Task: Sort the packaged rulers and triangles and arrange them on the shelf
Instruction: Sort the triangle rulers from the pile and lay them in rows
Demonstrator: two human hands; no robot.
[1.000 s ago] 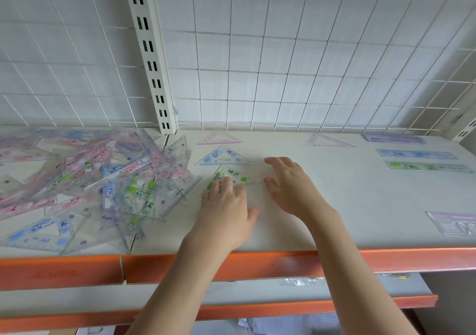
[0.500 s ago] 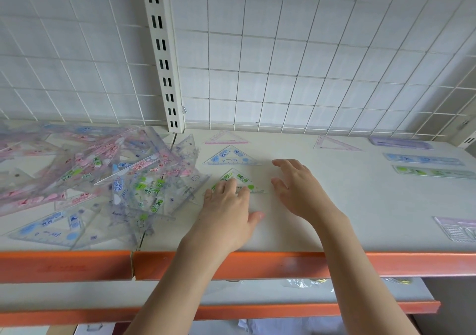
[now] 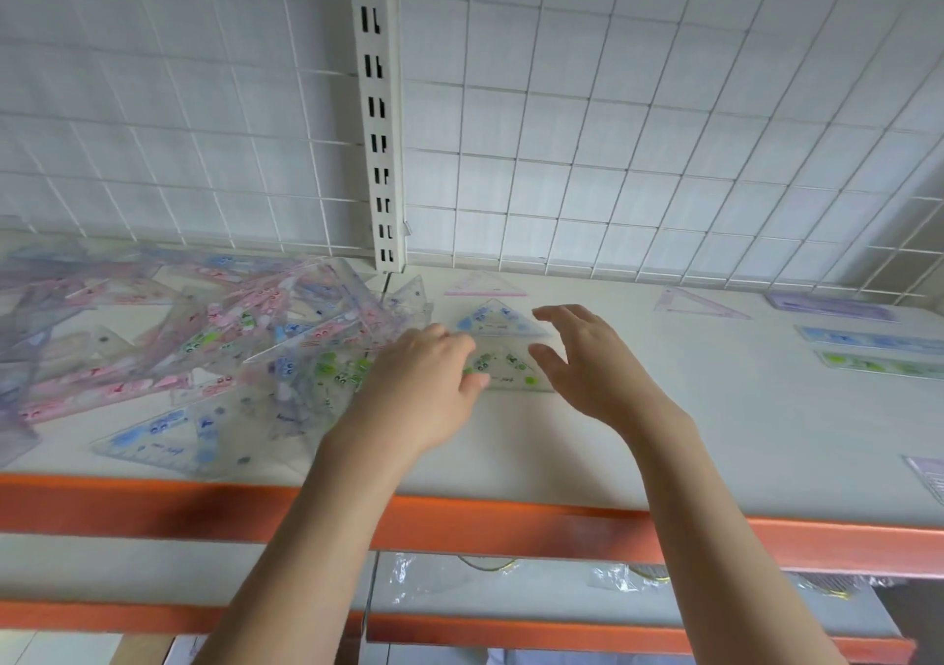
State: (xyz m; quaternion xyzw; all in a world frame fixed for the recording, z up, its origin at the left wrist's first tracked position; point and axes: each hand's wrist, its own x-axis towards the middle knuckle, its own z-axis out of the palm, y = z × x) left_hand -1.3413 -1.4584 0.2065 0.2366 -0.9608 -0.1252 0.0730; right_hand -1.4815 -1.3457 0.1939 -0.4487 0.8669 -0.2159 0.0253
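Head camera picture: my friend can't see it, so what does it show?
Two hands reach over a white shelf: the left hand rests on a green-printed triangle, the right hand hovers open beside it. A jumbled pile of packaged rulers and triangles lies left.

No text, brand or number is readable; the printing on the clear plastic triangles and rulers (image 3: 214, 358) is too blurred to read.

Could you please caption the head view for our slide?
Both hands, left hand and right hand, flank a green-printed triangle beside the unsorted pile.
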